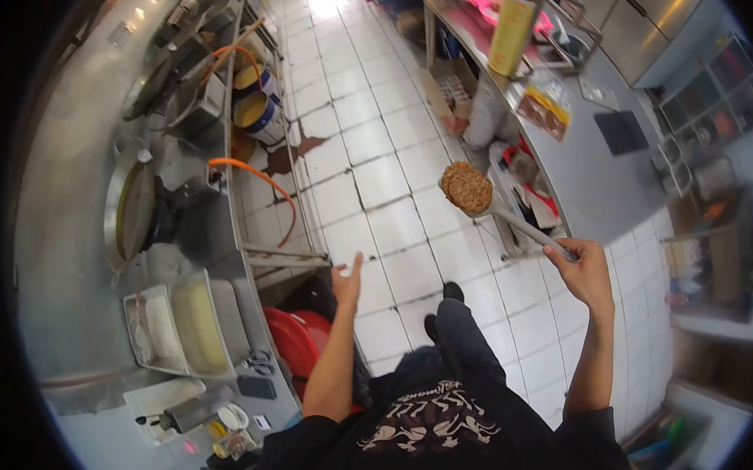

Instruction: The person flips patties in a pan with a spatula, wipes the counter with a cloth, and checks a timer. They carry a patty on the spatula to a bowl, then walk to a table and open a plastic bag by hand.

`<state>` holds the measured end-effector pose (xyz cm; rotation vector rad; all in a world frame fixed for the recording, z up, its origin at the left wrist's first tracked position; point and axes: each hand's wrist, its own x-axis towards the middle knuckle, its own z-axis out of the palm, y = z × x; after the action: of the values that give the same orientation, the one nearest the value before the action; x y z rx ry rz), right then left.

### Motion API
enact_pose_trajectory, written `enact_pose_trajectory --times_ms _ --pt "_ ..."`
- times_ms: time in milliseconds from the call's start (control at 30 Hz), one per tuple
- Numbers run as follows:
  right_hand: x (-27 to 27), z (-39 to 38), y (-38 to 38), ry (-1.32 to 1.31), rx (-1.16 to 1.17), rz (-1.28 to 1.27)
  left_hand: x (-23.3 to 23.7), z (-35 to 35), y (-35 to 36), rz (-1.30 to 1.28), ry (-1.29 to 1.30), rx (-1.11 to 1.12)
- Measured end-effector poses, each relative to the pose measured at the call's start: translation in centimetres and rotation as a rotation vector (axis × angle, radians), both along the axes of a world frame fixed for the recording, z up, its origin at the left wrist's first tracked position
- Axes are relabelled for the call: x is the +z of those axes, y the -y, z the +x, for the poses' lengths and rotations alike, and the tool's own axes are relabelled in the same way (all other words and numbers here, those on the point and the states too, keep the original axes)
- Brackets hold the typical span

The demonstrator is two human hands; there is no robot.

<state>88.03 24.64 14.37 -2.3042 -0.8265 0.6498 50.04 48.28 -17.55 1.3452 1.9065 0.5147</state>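
Note:
My right hand is closed round the end of a long grey handle. It belongs to a ladle stretched out over the floor to the right of the middle. Brown, crumbly food heaps over the ladle's head and hides its shape. Fingers apart and holding nothing, my left hand hangs in the air above the tiles. Close to that hand is the corner of the left-hand counter, with a red plastic tub beneath it.
Along the left stand a large wok, a deep tray of pale liquid, scissors and buckets. An orange hose loops towards the aisle. The right counter carries a yellow roll, a bagged food packet and a black pad.

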Motion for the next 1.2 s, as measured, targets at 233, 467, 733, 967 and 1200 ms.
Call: enact_pose_trajectory --times_ms 233,467,733,967,1200 --pt "-1.3 3.2 -18.7 0.097 0.073 0.024 -2.1 -6.1 -2.0 -0.285 -0.091 -0.12" --pt "1.0 7.2 -37.1 0.096 0.2 0.059 2.7 -14.5 0.0 -0.769 0.06 0.356" --pt "5.3 11.9 -56.9 0.079 0.268 0.013 1.9 -8.0 -10.0 -0.908 0.193 0.508" --pt "4.7 17.0 -72.2 0.029 0.331 0.021 -0.1 -0.6 -25.9 -0.897 0.303 0.499" --pt "3.9 21.6 -87.8 0.066 0.377 0.012 0.5 5.0 -44.4 -0.789 0.347 0.531"
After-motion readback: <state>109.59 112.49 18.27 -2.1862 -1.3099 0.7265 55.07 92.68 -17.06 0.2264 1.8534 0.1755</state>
